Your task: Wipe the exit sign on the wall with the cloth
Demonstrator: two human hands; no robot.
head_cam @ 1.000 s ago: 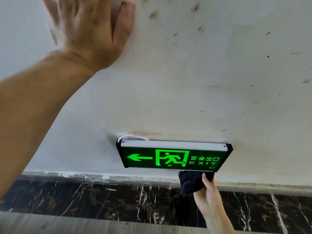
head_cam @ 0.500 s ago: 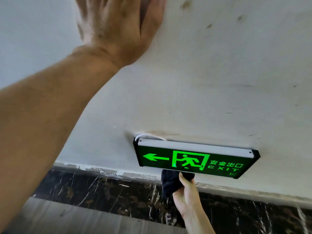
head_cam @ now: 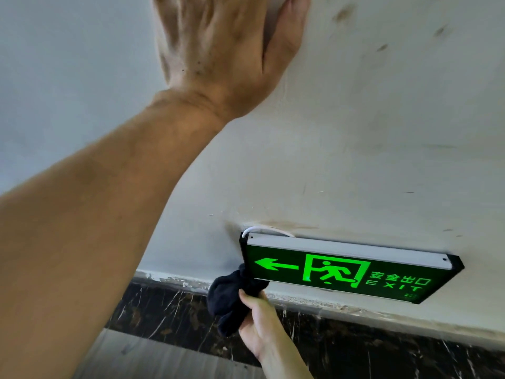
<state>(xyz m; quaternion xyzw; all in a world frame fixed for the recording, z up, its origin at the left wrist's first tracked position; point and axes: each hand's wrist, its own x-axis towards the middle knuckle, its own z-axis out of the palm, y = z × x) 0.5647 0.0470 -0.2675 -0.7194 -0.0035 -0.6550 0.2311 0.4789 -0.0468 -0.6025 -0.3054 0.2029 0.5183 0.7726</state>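
A lit green exit sign (head_cam: 344,272) in a black frame with a grey top strip is mounted low on the white wall (head_cam: 382,132). It shows a left arrow, a running figure and the word EXIT. My right hand (head_cam: 259,326) grips a bunched dark cloth (head_cam: 232,299), pressed against the sign's lower left corner. My left hand (head_cam: 226,47) lies flat on the wall high above, fingers spread, with my forearm crossing the left of the view.
A thin white cable (head_cam: 259,229) loops out of the wall at the sign's top left corner. Below the sign runs a dark marble skirting (head_cam: 382,351), with grey floor (head_cam: 153,359) at the bottom. The wall carries brown smudges at the upper right.
My right hand has slid the cloth leftward along the sign's lower edge, from under the EXIT text to the left corner. The view has shifted, so the sign sits further right.
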